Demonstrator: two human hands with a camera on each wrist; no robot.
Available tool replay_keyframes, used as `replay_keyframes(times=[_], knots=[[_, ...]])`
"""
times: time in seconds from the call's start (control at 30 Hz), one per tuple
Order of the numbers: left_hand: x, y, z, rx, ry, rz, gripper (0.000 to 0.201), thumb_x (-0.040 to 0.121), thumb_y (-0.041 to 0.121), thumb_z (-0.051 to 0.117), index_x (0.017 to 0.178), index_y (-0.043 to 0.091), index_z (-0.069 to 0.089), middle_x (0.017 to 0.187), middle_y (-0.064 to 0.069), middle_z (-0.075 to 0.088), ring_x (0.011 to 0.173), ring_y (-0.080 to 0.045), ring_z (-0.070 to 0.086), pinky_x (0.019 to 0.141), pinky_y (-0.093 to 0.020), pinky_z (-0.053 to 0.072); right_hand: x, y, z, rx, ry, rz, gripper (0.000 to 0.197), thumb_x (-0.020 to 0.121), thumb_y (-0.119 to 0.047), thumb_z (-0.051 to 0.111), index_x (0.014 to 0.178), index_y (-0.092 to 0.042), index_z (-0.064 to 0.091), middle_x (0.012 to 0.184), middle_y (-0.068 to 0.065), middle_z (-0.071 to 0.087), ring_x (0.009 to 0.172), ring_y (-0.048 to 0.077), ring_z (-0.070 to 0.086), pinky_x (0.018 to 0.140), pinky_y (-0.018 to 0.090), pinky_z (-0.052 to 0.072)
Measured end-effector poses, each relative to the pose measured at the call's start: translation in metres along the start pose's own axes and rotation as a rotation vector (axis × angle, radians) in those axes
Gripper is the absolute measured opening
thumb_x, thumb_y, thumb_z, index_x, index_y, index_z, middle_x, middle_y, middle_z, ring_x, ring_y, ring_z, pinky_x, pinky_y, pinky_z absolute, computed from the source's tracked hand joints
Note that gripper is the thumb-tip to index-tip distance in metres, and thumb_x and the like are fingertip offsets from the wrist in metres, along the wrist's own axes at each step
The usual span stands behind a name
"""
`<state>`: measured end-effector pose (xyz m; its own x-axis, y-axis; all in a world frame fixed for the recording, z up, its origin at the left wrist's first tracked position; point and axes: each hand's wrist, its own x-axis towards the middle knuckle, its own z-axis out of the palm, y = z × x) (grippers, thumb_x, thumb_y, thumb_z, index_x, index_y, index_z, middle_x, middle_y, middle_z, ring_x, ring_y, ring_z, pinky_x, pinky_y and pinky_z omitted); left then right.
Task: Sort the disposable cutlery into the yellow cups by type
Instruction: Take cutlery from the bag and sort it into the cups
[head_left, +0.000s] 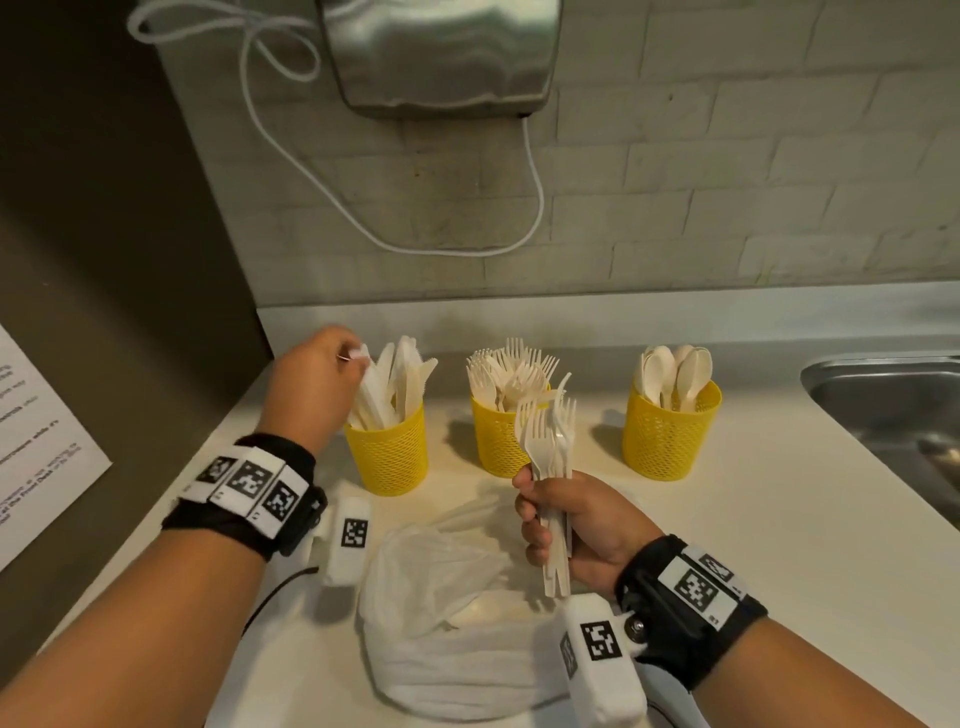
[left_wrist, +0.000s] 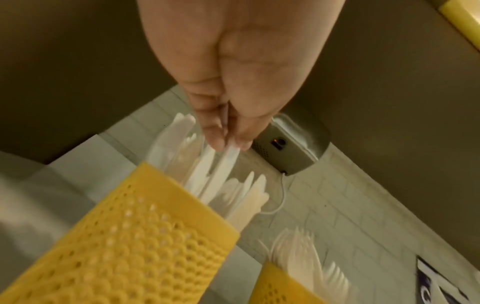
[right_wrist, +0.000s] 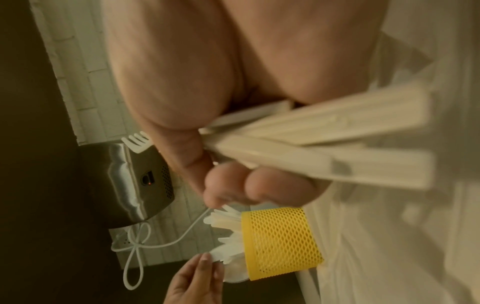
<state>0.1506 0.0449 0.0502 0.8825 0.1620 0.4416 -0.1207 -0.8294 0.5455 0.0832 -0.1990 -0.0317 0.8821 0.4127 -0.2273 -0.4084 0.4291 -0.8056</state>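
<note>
Three yellow mesh cups stand in a row on the white counter. The left cup holds knives, the middle cup holds forks and the right cup holds spoons. My left hand is over the left cup and pinches the top of a white knife standing in it. In front of the middle cup, my right hand grips a bundle of white forks by the handles, tines up.
A crumpled clear plastic bag with some cutlery inside lies on the counter near me. A steel sink is at the right edge. A hand dryer with a looped white cable hangs on the brick wall. A dark wall with a paper notice stands at left.
</note>
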Motion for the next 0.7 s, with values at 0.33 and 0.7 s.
replay_keyframes(times=[0.33, 0.7], knots=[[-0.066, 0.07, 0.037, -0.681, -0.852, -0.071, 0.08, 0.069, 0.013, 0.079, 0.129, 0.041, 0.035, 0.104, 0.002, 0.064, 0.081, -0.007, 0.063, 0.068, -0.02, 0.05, -0.003, 0.0, 0.008, -0.133, -0.099, 0.08, 0.012, 0.075, -0.004, 0.056, 0.07, -0.014, 0.06, 0.056, 0.005, 0.051, 0.039, 0.013, 0.045, 0.042, 0.02, 0.039], [-0.05, 0.058, 0.047, -1.066, -0.827, -0.339, 0.043, 0.082, -0.017, 0.05, 0.113, 0.013, 0.05, 0.079, -0.01, 0.064, 0.057, -0.017, 0.054, 0.051, -0.019, 0.051, -0.005, 0.003, -0.004, -0.037, -0.252, 0.133, 0.043, 0.066, -0.016, 0.078, 0.104, -0.011, 0.057, 0.069, 0.011, 0.061, 0.048, 0.021, 0.06, 0.049, 0.029, 0.054]])
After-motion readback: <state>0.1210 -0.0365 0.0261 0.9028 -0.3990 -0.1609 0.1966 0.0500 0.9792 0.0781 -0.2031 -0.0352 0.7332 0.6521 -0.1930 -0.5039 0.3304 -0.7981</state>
